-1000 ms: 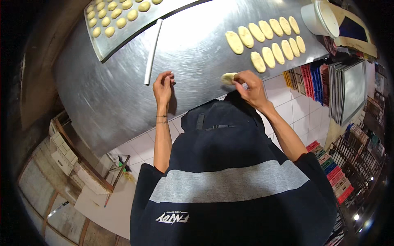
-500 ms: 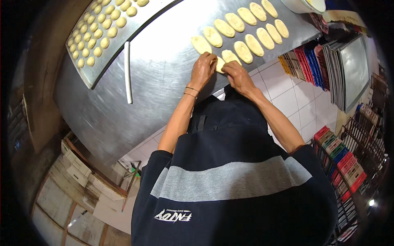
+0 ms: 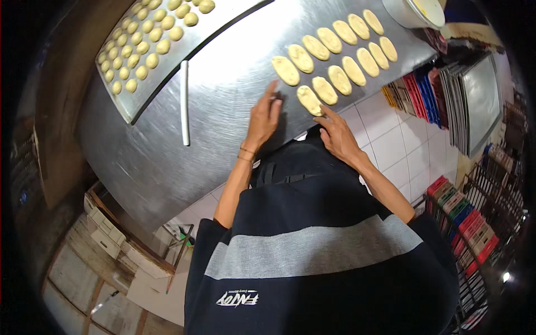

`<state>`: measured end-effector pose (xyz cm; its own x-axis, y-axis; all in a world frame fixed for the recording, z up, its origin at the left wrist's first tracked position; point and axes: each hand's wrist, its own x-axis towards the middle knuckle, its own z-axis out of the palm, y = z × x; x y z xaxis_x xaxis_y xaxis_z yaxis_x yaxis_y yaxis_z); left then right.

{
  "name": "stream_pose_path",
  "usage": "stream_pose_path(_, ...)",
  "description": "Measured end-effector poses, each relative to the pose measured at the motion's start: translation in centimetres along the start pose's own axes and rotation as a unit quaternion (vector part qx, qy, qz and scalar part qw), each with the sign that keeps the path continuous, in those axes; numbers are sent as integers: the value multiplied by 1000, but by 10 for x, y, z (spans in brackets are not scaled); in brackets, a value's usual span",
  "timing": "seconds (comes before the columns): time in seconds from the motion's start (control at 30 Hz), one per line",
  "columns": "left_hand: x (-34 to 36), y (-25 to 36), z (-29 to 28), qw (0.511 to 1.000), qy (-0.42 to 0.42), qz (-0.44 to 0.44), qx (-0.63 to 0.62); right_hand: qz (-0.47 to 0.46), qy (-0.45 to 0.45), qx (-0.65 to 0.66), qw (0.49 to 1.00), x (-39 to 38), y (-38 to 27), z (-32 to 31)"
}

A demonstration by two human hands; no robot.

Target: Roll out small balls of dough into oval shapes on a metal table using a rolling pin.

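Flattened oval dough pieces (image 3: 350, 68) lie in two rows on the steel table (image 3: 145, 167). My right hand (image 3: 338, 134) touches the lower end of the nearest oval (image 3: 307, 97) with its index finger, the fingers apart. My left hand (image 3: 262, 118) is open just left of that oval, below the upper row, holding nothing. A thin white rolling pin (image 3: 185, 103) lies left of my hands. At the upper left, a metal tray (image 3: 139, 103) bears rows of round dough balls (image 3: 152, 60).
A white bucket (image 3: 405, 14) stands at the table's top right corner. Stacked coloured crates (image 3: 416, 97) and metal trays (image 3: 472, 100) stand beside the tiled floor (image 3: 402, 156) at the right, with a rack of crates (image 3: 463, 223) lower down. Wooden boxes (image 3: 106, 229) are at the lower left.
The oval my right hand held now lies flat at the row's near end. Both hands first came together over it; since then they have separated and moved down, my left one slightly leftward, fingers opened.
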<state>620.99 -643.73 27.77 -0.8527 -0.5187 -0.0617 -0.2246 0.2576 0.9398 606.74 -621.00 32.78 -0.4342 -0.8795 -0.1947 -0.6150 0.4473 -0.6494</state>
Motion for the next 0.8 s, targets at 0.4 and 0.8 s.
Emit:
stream_pose_path(0.4,-114,-134,-230,936,207,-112,262,-202,-100,83,971,238,-199,77)
stream_pose_path(0.8,-165,-175,-213,805,489,-300,153,-286,6,-204,936,479,-348,299)
